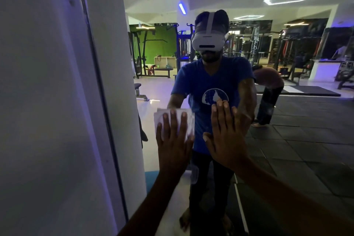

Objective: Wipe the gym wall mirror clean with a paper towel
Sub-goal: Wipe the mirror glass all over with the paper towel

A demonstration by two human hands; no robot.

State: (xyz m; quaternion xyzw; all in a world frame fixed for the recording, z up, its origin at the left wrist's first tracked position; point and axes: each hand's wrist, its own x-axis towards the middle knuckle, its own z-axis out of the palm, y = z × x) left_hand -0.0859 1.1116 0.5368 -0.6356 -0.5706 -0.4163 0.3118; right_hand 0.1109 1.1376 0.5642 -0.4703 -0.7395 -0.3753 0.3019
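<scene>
The wall mirror point(287, 120) fills the middle and right of the head view and reflects a dim gym. My left hand point(174, 140) lies flat, fingers straight, and presses a folded white paper towel point(188, 120) against the glass at about chest height. My right hand point(228, 134) rests flat on the mirror just to the right of it, fingers straight and together, holding nothing. Both forearms reach up from the lower edge of the view. The towel's lower part is hidden under my left hand.
A white wall point(38, 101) with a dark vertical mirror frame edge point(107, 111) stands at the left. The glass shows my own reflection with a headset, gym machines, benches, dark floor mats and another person bending over behind me.
</scene>
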